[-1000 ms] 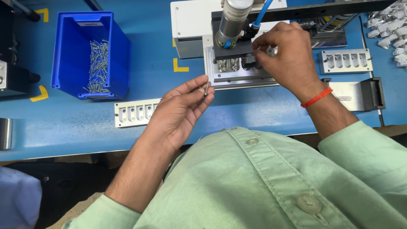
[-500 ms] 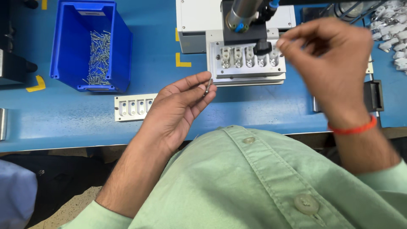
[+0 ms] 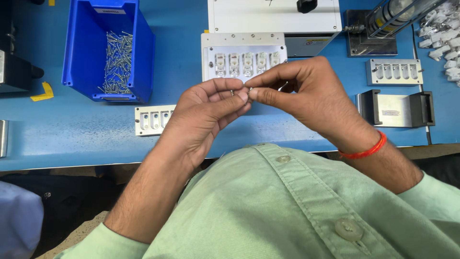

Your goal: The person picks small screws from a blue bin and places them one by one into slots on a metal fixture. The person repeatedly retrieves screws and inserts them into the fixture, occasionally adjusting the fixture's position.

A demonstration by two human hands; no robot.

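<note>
Left hand and right hand brought together above the near part of the blue surface, fingertips meeting in front of the white fixture plate. Left hand closed in a pinch: thumb and forefinger gripping a small metal part, only a glint of which shows between the fingertips. Right hand likewise pinched, thumb against forefinger, on a second small metal part. Kind and shape of both parts too small to make out; touching or just apart not resolvable. Remaining fingers of the right hand curled under, hidden behind the knuckles. Orange band on the right wrist.

Fixture plate: five pockets in a row, each holding a pale component; near edge hidden by the fingers. Behind it, a white machine housing, cut off by the top of the frame.

Far left: blue bin with a loose pile of small metal pins on its floor. Just left of the left wrist, a white slotted holder, its right end covered by the hand. Right side: a second slotted holder, and nearer, a grey block with black ends. Top right corner: a heap of white plastic pieces, cut off by the frame edge. Lower frame filled by a light green buttoned shirt.
</note>
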